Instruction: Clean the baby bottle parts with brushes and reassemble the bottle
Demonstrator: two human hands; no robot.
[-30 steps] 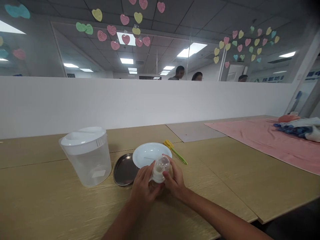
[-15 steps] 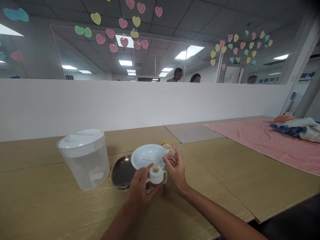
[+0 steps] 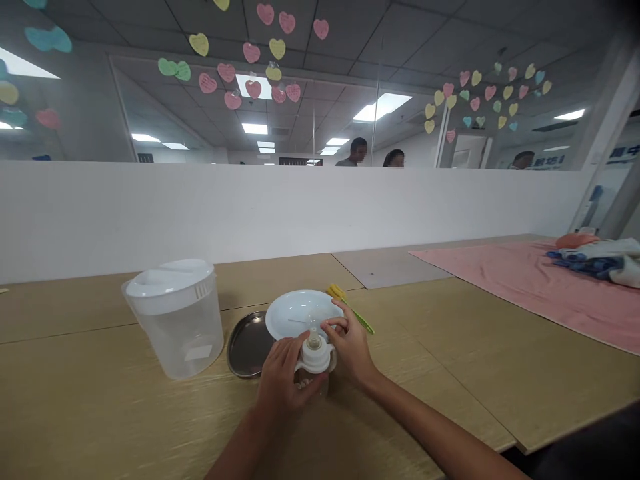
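Head view; bottle [image 3: 316,360] between left hand's [image 3: 284,375] thumb and fingers

One bottle [image 3: 316,361], bowl [image 3: 286,316], tray [image 3: 246,348], pitcher [image 3: 181,340], brush [image 3: 362,321]

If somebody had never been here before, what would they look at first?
Probably the colorful hearts on the glass up high. Next, perhaps the big pink cloth at the right of the table, or the see-through pitcher at the left. In the middle, the left hand holds a bottle with white handles.
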